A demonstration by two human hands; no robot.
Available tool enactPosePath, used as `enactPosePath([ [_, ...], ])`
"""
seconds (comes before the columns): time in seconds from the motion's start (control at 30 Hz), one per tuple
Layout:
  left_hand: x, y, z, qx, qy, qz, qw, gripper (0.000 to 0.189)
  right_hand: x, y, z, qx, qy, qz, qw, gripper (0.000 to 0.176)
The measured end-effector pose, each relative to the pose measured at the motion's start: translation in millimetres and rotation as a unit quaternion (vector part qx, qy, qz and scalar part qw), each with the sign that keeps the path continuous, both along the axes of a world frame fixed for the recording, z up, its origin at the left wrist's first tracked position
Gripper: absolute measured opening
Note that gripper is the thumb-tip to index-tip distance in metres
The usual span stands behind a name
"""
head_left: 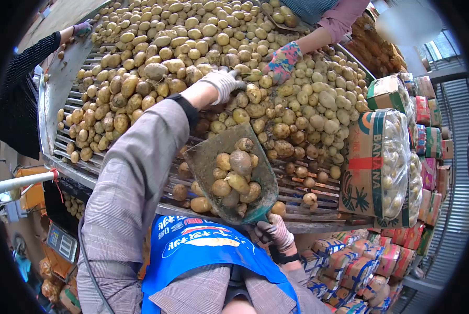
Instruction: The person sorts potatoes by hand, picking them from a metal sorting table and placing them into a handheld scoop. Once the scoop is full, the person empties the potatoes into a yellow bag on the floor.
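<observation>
Potatoes point(192, 36) lie heaped over a slatted metal table point(307, 209). My left hand point(219, 86), in a whitish glove, reaches into the heap with its fingers bent over the potatoes; whether it grips one is unclear. My right hand point(276, 231), gloved too, is wrapped round the handle end of a worn green scoop point(268, 183) at the table's near edge. Several potatoes point(237, 183) lie in the scoop. Just right of my left hand is a co-worker's hand point(285, 62) in a flowered glove, touching the potatoes.
A banana carton point(365, 162) holding plastic-wrapped potatoes stands at the table's right end. Stacked boxes point(349, 267) fill the right side. At the far left another person's gloved hand point(82, 29) rests by the table edge. A scale point(61, 242) sits at lower left.
</observation>
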State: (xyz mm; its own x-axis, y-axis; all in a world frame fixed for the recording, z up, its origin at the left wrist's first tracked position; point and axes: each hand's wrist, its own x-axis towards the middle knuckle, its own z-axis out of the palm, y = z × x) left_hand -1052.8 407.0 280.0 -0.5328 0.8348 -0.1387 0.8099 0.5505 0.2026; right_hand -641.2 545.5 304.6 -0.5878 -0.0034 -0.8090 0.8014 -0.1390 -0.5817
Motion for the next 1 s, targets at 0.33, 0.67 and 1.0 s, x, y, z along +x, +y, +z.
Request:
enactPosePath([
  [0.33,-14.8,39.7,-10.1,-0.060,0.137,0.059,0.987,0.027,4.8,-4.1,0.0,-0.024,0.006,-0.026,0.999,0.018],
  [0.67,80.2,-34.9,57.6,0.270,-0.231,-0.002,0.935,0.062,24.0,-10.2,8.5,0.023,0.031,-0.044,0.998,0.014],
  [1.0,141.0,-111.9,49.7,0.216,-0.354,-0.071,0.907,0.066,56.0,2.4,1.4,0.098,0.090,0.025,0.991,0.032],
])
